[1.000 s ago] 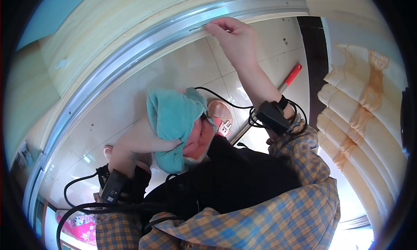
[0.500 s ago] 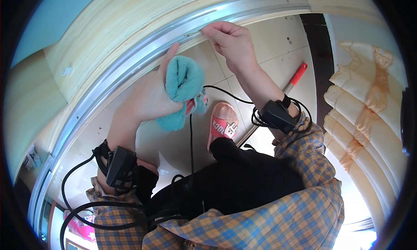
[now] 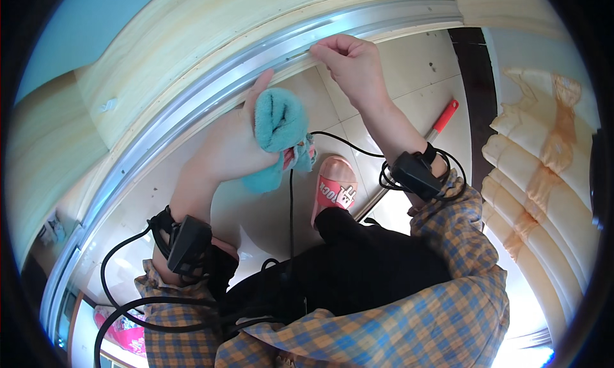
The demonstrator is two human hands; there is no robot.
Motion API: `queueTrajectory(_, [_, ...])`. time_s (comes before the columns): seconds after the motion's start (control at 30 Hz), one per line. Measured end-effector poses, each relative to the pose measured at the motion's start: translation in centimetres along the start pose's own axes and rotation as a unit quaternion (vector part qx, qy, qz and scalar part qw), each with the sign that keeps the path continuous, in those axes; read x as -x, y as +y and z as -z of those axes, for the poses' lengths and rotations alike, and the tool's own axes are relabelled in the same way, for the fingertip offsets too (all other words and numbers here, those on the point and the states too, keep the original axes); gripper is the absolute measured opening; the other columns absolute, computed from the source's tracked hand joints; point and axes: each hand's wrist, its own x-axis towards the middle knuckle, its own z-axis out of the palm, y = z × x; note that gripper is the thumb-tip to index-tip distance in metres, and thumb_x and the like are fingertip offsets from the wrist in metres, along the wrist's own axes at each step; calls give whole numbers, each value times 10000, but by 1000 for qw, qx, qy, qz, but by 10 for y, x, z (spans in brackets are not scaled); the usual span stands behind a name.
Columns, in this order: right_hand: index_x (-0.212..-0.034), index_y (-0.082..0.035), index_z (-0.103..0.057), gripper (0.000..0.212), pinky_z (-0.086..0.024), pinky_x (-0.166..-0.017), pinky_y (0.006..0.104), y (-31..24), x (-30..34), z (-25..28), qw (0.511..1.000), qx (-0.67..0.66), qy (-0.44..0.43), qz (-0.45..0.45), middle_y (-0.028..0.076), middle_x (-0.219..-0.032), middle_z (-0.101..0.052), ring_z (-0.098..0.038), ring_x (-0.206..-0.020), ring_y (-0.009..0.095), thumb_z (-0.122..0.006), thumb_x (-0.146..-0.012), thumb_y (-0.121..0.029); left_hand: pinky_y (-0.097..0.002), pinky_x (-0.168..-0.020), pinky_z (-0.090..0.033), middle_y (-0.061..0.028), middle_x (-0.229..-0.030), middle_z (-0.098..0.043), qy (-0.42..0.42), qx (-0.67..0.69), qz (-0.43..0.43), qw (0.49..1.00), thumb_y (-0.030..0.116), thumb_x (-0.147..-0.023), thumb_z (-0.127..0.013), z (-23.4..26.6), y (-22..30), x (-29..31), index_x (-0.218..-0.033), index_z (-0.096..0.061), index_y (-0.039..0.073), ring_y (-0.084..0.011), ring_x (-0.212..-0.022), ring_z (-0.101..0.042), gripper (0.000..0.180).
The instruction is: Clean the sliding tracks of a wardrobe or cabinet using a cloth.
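Note:
My left hand (image 3: 227, 144) is closed around a folded teal plush cloth (image 3: 279, 122), its index finger stretched toward a silver sliding-door track (image 3: 275, 58). Part of the cloth hangs below the fist, with a pinkish patterned piece beside it. My right hand (image 3: 358, 70) is pinched, fingertips at the front edge of the track, to the right of the cloth. Whatever lies between those fingertips is too small to make out. The track curves along a pale wood-look panel.
A pole with a red handle (image 3: 446, 115) lies on the tiled floor behind my right forearm. Cream gathered curtains (image 3: 531, 195) hang at the right. Black cables (image 3: 160, 301) run from both wrist devices. A pink slipper (image 3: 336, 186) is on my foot below.
The whole view has shifted slightly, moving both hands a little rightward in the picture. A thin pale sliver seen at my right fingertips no longer shows. The left hand still holds the cloth.

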Motion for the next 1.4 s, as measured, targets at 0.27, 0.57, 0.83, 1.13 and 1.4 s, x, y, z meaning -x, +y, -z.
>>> queueTrajectory(0.27, [-878, -2, -675, 109, -274, -430, 168, -8, 2, 2, 997, -44, -34, -44, -47, -639, -542, -387, -488, 9, -695, -833, -99, -377, -867, -474, -210, -1102, -614, -51, -92, 38, 994, 250, -648, -697, 10, 16, -11, -1490, -185, 129, -383, -992, -612, 993])
queueTrajectory(0.57, [-887, -1, -668, 105, -265, -431, 167, -12, 6, -2, 994, -88, -35, -53, -46, -631, -527, -392, -498, 10, -692, -838, -90, -394, -846, -482, -223, -1082, -622, -48, -107, 34, 993, 284, -658, -700, 7, 20, -17, -1490, -169, 122, -400, -983, -611, 1001])
queueTrajectory(0.83, [-859, 12, -685, 102, -381, -520, 191, -17, 27, 2, 992, -105, -50, -56, -25, -682, -604, -491, -595, 24, -691, -830, -85, -429, -807, -493, -237, -992, -642, -84, -114, 58, 988, 348, -694, -690, 9, 37, -1, -1472, -207, 154, -399, -899, -632, 936])
queueTrajectory(1.13, [-822, -46, -649, 41, -402, -474, 260, 0, 77, 64, 951, -177, -192, -166, -24, -643, -558, -522, -509, 124, -639, -847, -77, -394, -798, -507, -176, -906, -645, -161, 99, -37, 981, 302, -677, -741, -43, 13, 63, -1283, -462, 146, -338, -848, -649, 685])
queueTrajectory(1.4, [-787, -28, -598, 76, -492, -592, 341, -4, 117, 47, 867, 403, -270, 118, 110, -770, -620, -614, -637, 262, -649, -803, -81, -358, -931, -455, -115, -1136, -605, -121, 367, 75, 919, 188, -685, -753, -56, 9, 80, -1183, -533, 25, -217, -1083, -573, 568])
